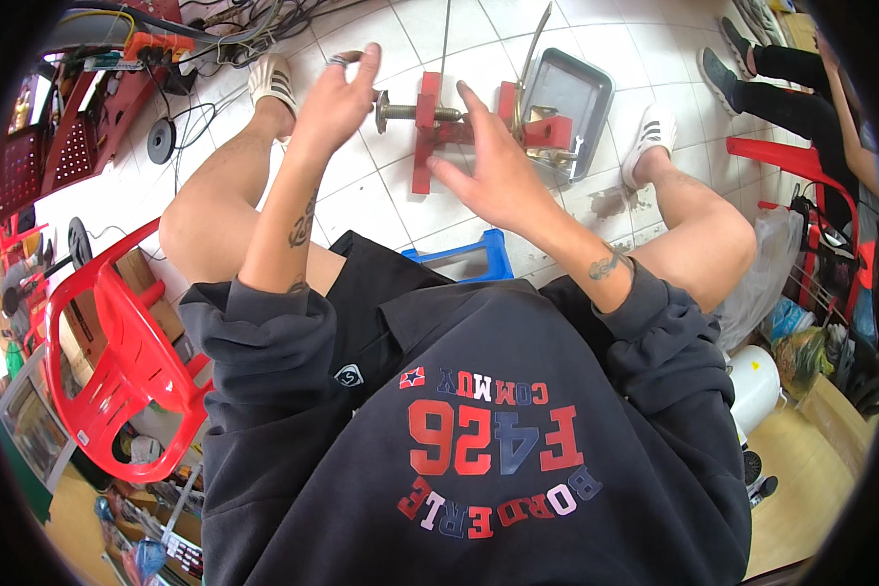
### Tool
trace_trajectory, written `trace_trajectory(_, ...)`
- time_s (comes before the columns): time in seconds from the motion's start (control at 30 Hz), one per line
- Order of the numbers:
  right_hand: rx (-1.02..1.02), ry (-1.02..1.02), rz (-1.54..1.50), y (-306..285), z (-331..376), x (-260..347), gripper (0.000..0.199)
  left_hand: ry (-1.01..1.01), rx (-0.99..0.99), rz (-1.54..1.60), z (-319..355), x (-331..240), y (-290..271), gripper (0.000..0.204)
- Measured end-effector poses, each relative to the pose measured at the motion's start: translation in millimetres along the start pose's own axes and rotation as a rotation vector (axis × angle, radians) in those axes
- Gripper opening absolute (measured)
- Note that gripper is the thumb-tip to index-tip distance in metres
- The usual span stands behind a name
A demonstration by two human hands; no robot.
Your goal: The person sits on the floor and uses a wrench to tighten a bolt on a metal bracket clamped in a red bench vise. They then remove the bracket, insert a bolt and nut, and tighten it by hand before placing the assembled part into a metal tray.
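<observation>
A red metal vise-like clamp (pixel 427 132) with a threaded screw is at the upper middle, above the tiled floor. On the screw's left end sits a brass-coloured round knob (pixel 382 112). My left hand (pixel 337 107) is beside that knob, one finger stretched out and a ring on another; I see nothing held in it. My right hand (pixel 498 166) lies over the clamp's middle, thumb and forefinger spread apart at the red plate. Its other fingers are hidden, and whether it presses on the clamp I cannot tell. Thin metal rods (pixel 536 44) rise behind the clamp.
A grey metal tray (pixel 596 93) lies behind and right of the clamp. A blue plastic stool (pixel 498 256) stands between my knees. To the left are a red plastic chair (pixel 117 332), a black disc (pixel 161 141) and cables. Another person's legs (pixel 781 98) are at the far right.
</observation>
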State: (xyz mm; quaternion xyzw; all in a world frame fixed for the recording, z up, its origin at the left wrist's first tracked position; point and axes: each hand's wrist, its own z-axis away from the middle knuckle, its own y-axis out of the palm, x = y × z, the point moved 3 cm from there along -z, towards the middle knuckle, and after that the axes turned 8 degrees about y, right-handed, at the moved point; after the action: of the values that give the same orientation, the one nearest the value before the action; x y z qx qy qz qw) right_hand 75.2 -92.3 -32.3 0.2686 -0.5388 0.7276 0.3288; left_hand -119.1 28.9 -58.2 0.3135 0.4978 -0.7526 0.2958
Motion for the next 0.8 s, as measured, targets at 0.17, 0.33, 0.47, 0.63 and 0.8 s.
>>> trace_trajectory(0.17,0.002,0.003,0.005,-2,-1,-2,0.09,-0.156,0.152,-0.177,0,6,5,0.087)
trace_trajectory(0.33,0.059,0.029,-0.062,-7,-2,6,0.089,-0.002,-0.095,-0.046,12,-24,-15,0.078)
trace_trajectory(0.47,0.086,0.05,-0.126,-4,-3,8,0.089,0.081,-0.152,-0.179,-1,0,-3,0.076)
trace_trajectory(0.63,0.06,0.072,-0.2,1,-7,-3,0.09,-0.027,0.05,-0.282,9,-23,2,0.076)
trace_trajectory(0.8,0.058,0.058,-0.186,1,-7,-2,0.091,-0.139,0.132,-0.185,3,-13,-8,0.077)
